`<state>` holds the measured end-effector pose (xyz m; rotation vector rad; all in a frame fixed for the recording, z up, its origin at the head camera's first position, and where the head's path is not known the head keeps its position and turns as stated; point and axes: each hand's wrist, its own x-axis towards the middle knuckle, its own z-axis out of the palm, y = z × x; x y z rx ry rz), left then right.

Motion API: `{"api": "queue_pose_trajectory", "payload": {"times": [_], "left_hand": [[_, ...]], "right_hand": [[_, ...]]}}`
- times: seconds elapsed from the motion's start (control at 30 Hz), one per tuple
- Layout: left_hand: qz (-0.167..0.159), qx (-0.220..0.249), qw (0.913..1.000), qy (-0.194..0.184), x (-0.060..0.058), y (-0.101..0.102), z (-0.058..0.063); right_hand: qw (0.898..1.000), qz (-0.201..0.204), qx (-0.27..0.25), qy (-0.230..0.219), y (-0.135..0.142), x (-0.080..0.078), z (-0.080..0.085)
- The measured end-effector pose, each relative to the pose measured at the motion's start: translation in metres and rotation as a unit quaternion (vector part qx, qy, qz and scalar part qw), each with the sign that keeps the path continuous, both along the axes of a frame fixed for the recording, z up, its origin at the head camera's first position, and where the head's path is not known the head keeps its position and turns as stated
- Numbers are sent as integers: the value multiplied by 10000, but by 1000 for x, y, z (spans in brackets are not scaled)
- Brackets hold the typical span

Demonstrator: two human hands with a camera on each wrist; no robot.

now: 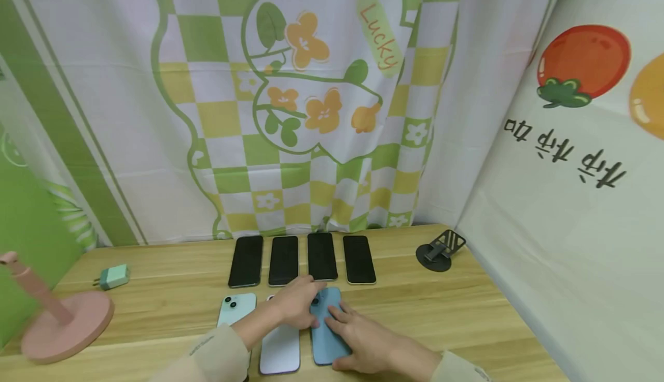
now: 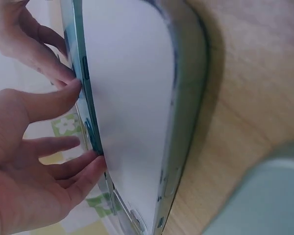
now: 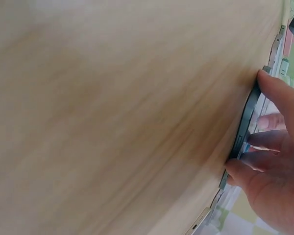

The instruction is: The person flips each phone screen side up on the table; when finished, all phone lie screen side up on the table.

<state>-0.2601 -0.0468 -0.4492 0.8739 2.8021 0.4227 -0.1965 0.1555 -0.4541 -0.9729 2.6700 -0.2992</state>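
A blue smartphone [image 1: 328, 341] lies back up on the table, between both hands in the head view. My left hand [image 1: 298, 303] holds its upper left part, thumb and fingertips at the edge. My right hand [image 1: 365, 340] grips it from the right, with the thumb near its lower end and fingers along the side and back. In the left wrist view, a white phone [image 2: 130, 98] lies close beside the blue phone's edge [image 2: 90, 107]. A mint phone [image 1: 237, 308] sits farther left, partly hidden by my left forearm.
Several black-screened phones, such as this one [image 1: 246, 262], form a row behind. A black folding stand [image 1: 437, 255] is at the back right. On the left are a green-white charger plug [image 1: 115, 276] and a pink stand [image 1: 70, 324]. A patterned curtain [image 1: 311, 186] hangs behind the table.
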Motion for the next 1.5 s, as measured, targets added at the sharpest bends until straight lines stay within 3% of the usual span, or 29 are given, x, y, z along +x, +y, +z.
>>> {"api": "queue_pose_trajectory", "payload": {"times": [0.13, 0.3, 0.53, 0.73, 0.87, 1.07, 1.13, 1.33, 1.5], "left_hand": [[243, 357, 9991, 50, -7, 3, -2], [811, 1028, 9902, -488, -16, 15, -3], [1229, 1385, 9786, -902, -18, 20, -2], [1456, 2186, 9521, -1564, -16, 14, -1], [1553, 2467, 9456, -1444, -17, 13, -3], [2432, 3164, 9046, -1497, -17, 13, -12], [2563, 3289, 8945, -1616, -15, 11, -13], [2322, 3110, 8998, -1995, -5, 4, -5], [2279, 3183, 8975, -2028, -4, 3, -1]], "right_hand": [[10000, 14, 51, 73, -2, 0, -1], [9995, 90, 266, 131, -1, 1, 0], [9998, 153, 71, 95, 1, 2, -1], [9998, 71, -122, -108, 2, 2, -3], [9995, -52, -213, -232, 3, 2, -1], [9987, -118, -440, -245, 6, 3, -5], [9981, -138, -515, -303, 6, 3, -5], [9970, -146, -588, -483, 6, 2, -4], [9942, -186, -816, -672, 7, 1, -3]]}}
